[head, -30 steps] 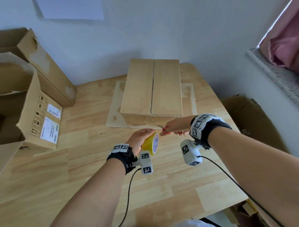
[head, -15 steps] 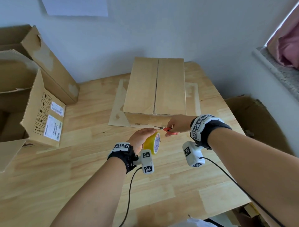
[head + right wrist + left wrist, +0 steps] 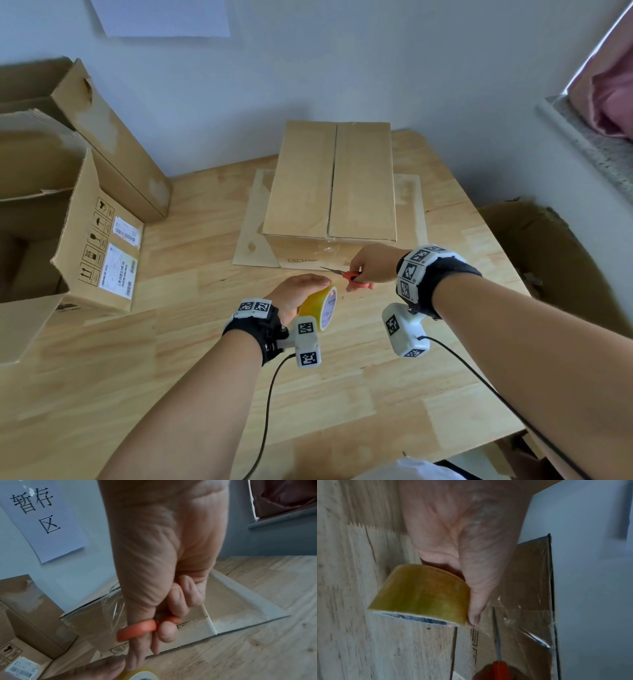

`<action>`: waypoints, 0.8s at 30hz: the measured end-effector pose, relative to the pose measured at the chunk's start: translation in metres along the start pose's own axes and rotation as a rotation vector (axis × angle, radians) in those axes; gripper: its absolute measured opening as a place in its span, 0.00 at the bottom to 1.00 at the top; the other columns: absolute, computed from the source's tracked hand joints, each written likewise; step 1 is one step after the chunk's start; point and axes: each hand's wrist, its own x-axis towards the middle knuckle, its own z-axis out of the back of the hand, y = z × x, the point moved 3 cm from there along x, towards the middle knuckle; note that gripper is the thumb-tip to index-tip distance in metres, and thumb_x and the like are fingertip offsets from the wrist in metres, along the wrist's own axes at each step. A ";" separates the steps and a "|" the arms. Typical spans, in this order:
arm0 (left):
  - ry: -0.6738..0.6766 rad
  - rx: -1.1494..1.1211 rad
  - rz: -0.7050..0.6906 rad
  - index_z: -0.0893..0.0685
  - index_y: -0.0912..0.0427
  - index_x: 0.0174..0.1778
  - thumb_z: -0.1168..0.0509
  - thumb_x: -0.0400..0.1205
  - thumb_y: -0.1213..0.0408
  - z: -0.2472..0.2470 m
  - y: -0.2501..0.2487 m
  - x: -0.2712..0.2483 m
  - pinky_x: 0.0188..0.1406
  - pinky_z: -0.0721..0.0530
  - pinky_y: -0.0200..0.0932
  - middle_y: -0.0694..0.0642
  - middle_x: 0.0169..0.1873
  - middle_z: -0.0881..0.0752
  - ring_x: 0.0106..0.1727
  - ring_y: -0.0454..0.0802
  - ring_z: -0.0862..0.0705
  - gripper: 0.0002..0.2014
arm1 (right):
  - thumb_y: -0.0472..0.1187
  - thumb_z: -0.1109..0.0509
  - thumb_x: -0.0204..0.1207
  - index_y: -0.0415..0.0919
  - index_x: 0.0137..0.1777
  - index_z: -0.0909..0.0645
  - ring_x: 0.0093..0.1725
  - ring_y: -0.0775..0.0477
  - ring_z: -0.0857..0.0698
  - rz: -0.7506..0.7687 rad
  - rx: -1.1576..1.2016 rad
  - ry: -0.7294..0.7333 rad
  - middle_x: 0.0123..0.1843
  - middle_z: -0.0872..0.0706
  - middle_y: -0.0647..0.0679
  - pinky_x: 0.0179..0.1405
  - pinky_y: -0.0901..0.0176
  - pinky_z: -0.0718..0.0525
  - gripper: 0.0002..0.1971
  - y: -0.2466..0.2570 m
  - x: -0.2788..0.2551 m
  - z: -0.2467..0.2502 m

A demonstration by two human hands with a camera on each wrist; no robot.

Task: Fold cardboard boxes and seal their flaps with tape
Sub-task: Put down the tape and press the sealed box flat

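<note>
The left hand (image 3: 297, 294) grips a yellowish roll of packing tape (image 3: 322, 306); the right hand (image 3: 371, 264) clasps orange-handled scissors (image 3: 346, 274) beside the closed brown cardboard box (image 3: 330, 192). A slack strip could wrinkle or misalign.

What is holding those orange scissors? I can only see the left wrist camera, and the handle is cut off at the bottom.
Observer: The person's right hand holds the orange-handled metal scissors, with its fingers curled round the handle.
Operator: Is the box closed on top?
Observer: Yes. The head view shows both top flaps of the closed brown cardboard box folded down, meeting at a middle seam.
Operator: Are there more boxes?
Observer: Yes. An open brown cardboard box with printed labels sits at the left of the light wooden table.
</note>
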 end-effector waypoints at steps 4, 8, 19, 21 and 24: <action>0.005 0.068 0.010 0.14 0.57 0.49 0.30 0.79 0.63 0.009 0.005 -0.007 0.40 0.19 0.40 0.56 0.44 0.13 0.44 0.51 0.16 0.05 | 0.51 0.26 0.74 0.38 0.46 0.13 0.22 0.63 0.24 -0.160 0.148 0.081 0.32 0.13 0.53 0.27 0.70 0.29 0.15 -0.025 -0.011 -0.020; 0.059 0.102 0.021 0.13 0.55 0.52 0.31 0.80 0.66 0.015 0.012 -0.014 0.45 0.19 0.40 0.56 0.51 0.13 0.49 0.51 0.16 0.07 | 0.46 0.26 0.75 0.33 0.44 0.13 0.18 0.57 0.23 -0.405 0.452 0.104 0.31 0.11 0.46 0.19 0.69 0.29 0.14 -0.069 -0.023 -0.052; 0.275 0.189 0.034 0.16 0.54 0.56 0.37 0.82 0.72 -0.029 0.009 -0.037 0.45 0.16 0.36 0.54 0.52 0.13 0.51 0.48 0.16 0.11 | 0.31 0.38 0.82 0.23 0.62 0.23 0.39 0.40 0.13 -0.658 1.363 -0.200 0.42 0.17 0.33 0.46 0.57 0.12 0.13 -0.114 -0.041 -0.110; 0.290 0.189 0.033 0.16 0.55 0.57 0.37 0.82 0.73 -0.039 0.007 -0.039 0.46 0.16 0.37 0.55 0.52 0.14 0.51 0.48 0.15 0.12 | 0.29 0.35 0.79 0.21 0.61 0.22 0.41 0.40 0.14 -0.628 1.319 -0.243 0.41 0.15 0.33 0.57 0.46 0.14 0.13 -0.113 -0.045 -0.110; 0.308 0.165 0.029 0.16 0.57 0.59 0.37 0.82 0.74 -0.055 0.004 -0.039 0.48 0.15 0.37 0.56 0.52 0.14 0.49 0.48 0.15 0.13 | 0.29 0.34 0.79 0.27 0.60 0.21 0.39 0.45 0.16 -0.438 1.338 -0.304 0.49 0.15 0.32 0.50 0.53 0.15 0.11 -0.108 -0.056 -0.098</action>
